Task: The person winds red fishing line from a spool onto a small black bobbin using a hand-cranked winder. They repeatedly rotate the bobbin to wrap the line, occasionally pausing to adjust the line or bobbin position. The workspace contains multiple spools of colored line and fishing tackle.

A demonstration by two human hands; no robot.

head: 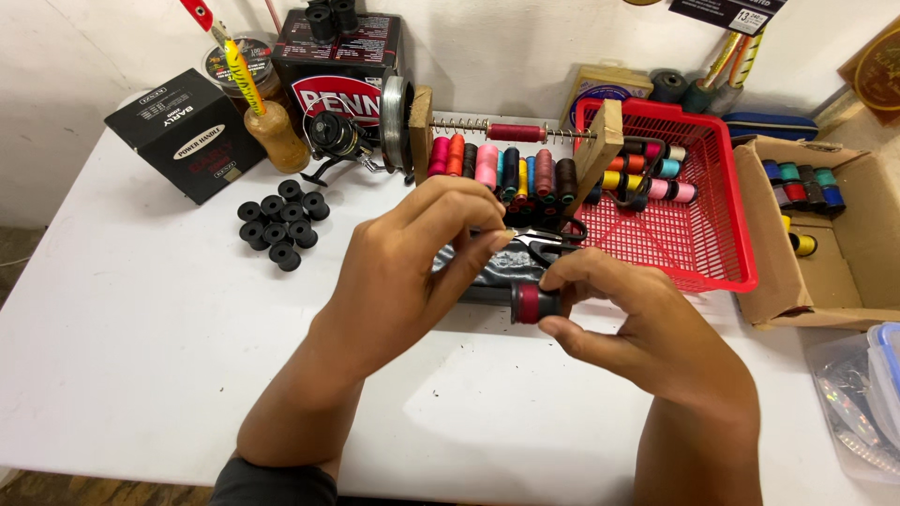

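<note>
Your right hand [647, 328] pinches a small black spool [534, 303] partly wound with red thread, above the white table [141, 309]; your left hand [412, 253] pinches what appears to be the thread end just above it. Winding looks unfinished. The red basket [722, 253] crowds the right side, with open room toward you.

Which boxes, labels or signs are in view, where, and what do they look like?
Black box: far left of table, cube-like, tilted, white oval label.
Dark box: at back wall, red and white oval logo on front.
Brown carton: right of red basket, open, holding thread spools.
Dark sign: on wall, top right, white tag at corner.
</note>
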